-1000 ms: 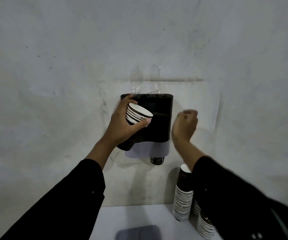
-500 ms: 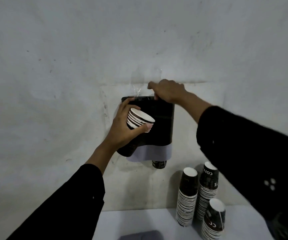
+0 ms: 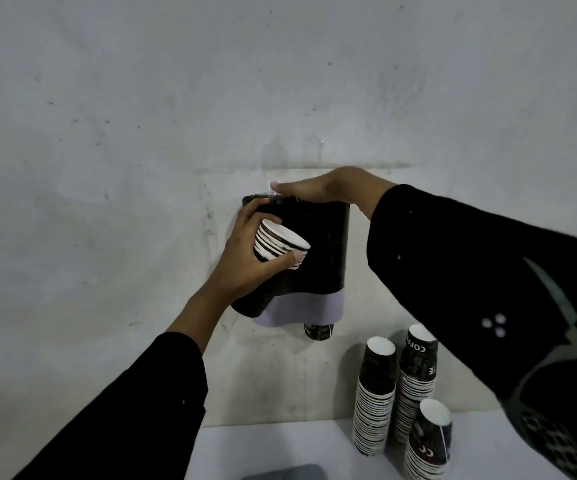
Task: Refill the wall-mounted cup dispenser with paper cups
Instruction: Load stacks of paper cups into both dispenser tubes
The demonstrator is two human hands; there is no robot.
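A black cup dispenser [image 3: 318, 251] with a pale lower band hangs on the grey wall, and one cup bottom [image 3: 318, 331] pokes out below it. My left hand [image 3: 245, 261] grips a short stack of paper cups [image 3: 278, 242], rims tilted toward me, right in front of the dispenser's left side. My right hand [image 3: 325, 187] lies flat across the dispenser's top edge, fingers pointing left; whether it grips the top I cannot tell.
Three tall stacks of black-and-white paper cups [image 3: 377, 396] stand on a white table [image 3: 280, 448] at the lower right, under my right sleeve. A grey flat object [image 3: 287, 473] lies at the bottom edge.
My right hand rose from beside the dispenser to its top and has flattened across it. The left hand with the cups stayed nearly still.
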